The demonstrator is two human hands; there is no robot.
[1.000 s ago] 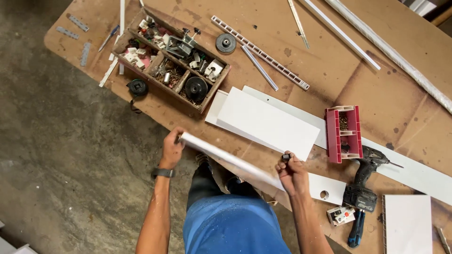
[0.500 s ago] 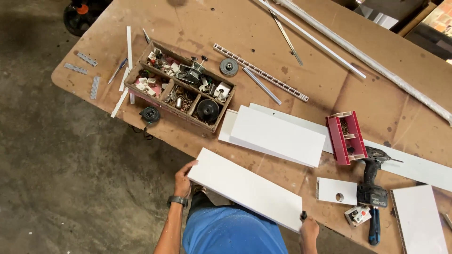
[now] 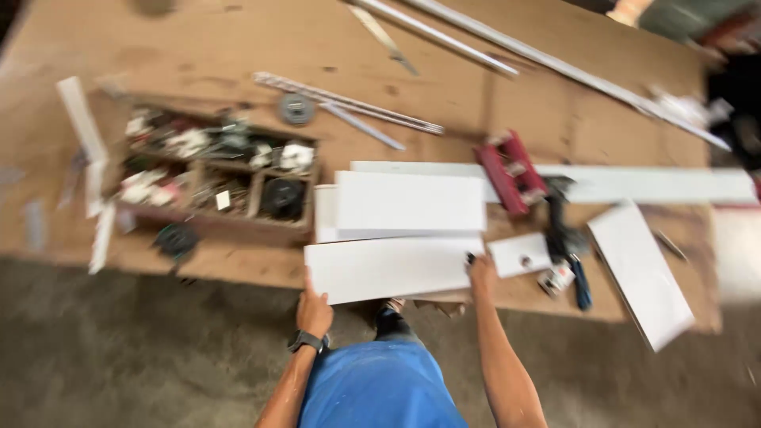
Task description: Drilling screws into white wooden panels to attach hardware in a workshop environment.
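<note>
Bench [image 3: 238, 47], brown board, fills the upper view; pic is blurred. Long white strip [image 3: 634, 184] lies across its right side, w/ a loose white panel [image 3: 644, 273] angled at the right edge. 2 stacked white panels [image 3: 408, 202] sit mid-bench. Wooden parts tray [image 3: 214, 226] is at left. White board [image 3: 388, 268] lies flat at the near edge, just below the stack. Red jig [image 3: 507, 170] and drill [image 3: 564, 238] are right of it. Left hand [image 3: 314, 311] grips the board's near-left corner; right hand [image 3: 481, 273] clasps its right end.

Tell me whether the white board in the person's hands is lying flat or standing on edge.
Flat: the white board shows its broad face, left hand and right hand at its ends.
</note>
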